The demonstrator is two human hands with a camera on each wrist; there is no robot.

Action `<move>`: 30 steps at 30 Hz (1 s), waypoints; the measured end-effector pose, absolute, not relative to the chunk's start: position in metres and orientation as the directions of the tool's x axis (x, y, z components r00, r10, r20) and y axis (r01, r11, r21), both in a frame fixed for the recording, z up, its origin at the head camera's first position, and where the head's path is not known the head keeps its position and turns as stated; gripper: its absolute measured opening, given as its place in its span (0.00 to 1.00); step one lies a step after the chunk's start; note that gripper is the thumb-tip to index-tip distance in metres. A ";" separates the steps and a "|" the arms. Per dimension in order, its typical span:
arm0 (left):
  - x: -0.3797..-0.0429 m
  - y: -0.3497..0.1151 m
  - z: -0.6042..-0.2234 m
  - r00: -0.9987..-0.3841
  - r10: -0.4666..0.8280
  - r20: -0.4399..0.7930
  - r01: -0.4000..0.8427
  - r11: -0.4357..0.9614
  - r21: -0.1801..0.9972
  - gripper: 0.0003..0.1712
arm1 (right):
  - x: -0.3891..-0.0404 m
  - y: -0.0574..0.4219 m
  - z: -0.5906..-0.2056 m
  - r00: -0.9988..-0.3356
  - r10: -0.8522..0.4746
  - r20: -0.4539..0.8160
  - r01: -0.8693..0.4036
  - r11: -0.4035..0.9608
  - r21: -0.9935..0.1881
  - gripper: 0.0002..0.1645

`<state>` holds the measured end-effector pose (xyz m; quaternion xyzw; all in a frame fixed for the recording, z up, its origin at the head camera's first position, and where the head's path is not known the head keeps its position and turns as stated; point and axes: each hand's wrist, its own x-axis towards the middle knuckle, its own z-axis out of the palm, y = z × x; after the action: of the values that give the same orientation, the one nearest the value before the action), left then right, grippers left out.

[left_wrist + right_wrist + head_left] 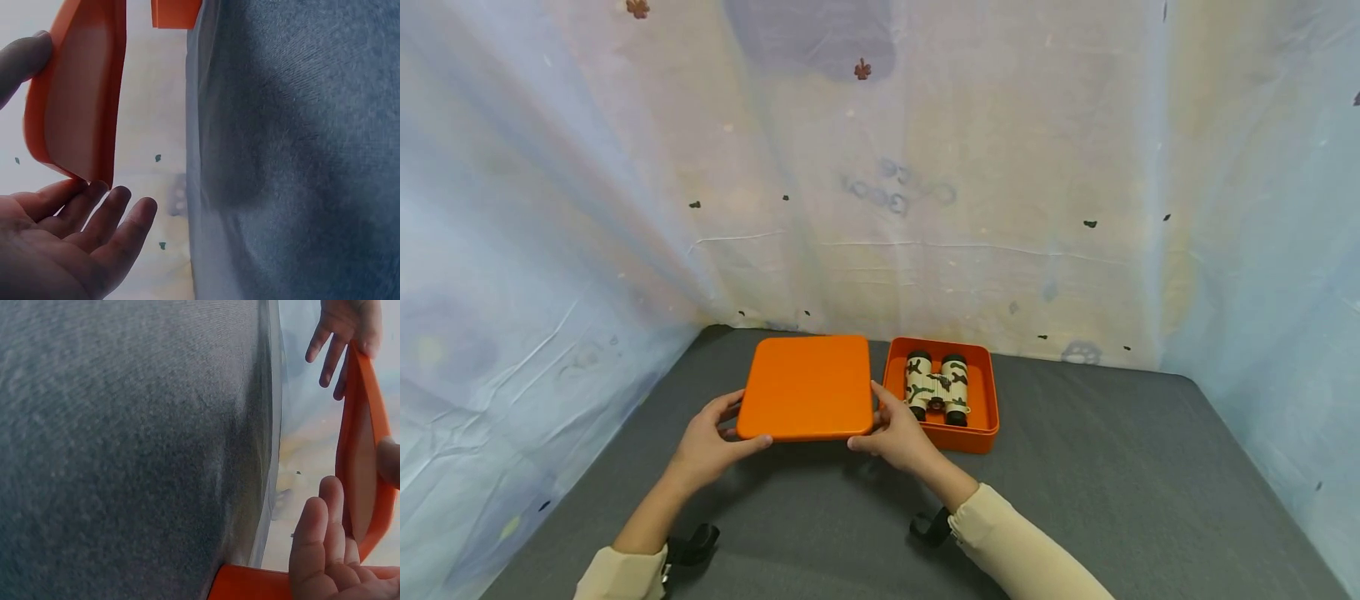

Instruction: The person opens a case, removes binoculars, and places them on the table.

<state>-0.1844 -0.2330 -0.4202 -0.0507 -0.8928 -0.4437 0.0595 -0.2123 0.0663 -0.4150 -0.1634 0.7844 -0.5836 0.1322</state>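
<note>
Both hands hold an orange box lid (808, 387) above the grey table, its flat top facing up in the head view. The left hand (709, 442) grips the lid's near left corner, thumb on the near edge and fingers along the side. At the near right corner the right hand (898, 429) grips it the same way. From below, the lid's hollow inside (81, 94) shows in the left wrist view. Just right of the lid sits an open orange box (987, 408), with camouflage binoculars (937, 387) lying inside.
Grey cloth covers the table (1097, 483). A pale patterned curtain (970, 167) hangs behind the table and along both sides. Dark straps (694, 546) circle the wrists.
</note>
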 end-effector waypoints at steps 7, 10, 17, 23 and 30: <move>-0.184 -0.238 -0.419 -0.992 0.060 0.109 0.123 0.604 0.787 0.55 | -0.212 0.063 -0.417 -0.912 -0.408 -0.030 -0.091 0.273 -0.958 0.58; -0.185 -0.239 -0.420 -0.992 0.068 0.105 0.125 0.608 0.784 0.54 | -0.211 0.061 -0.417 -0.917 -0.395 -0.047 -0.073 0.283 -0.956 0.58; -0.184 -0.243 -0.422 -0.993 0.082 0.083 0.115 0.605 0.788 0.53 | -0.212 0.059 -0.421 -0.923 -0.378 -0.080 -0.052 0.328 -0.943 0.59; -0.182 -0.245 -0.424 -0.996 0.072 0.059 0.091 0.633 0.769 0.54 | -0.210 0.058 -0.421 -0.921 -0.375 -0.108 -0.049 0.386 -0.921 0.59; -0.183 -0.246 -0.423 -0.998 0.061 -0.009 0.033 0.650 0.759 0.54 | -0.210 0.057 -0.421 -0.917 -0.372 -0.144 -0.046 0.458 -0.888 0.59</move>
<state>-0.1833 -0.2462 -0.4230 -0.0259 -0.9083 -0.4173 -0.0166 -0.2100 0.0567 -0.4206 -0.1246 0.8385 -0.5055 0.1608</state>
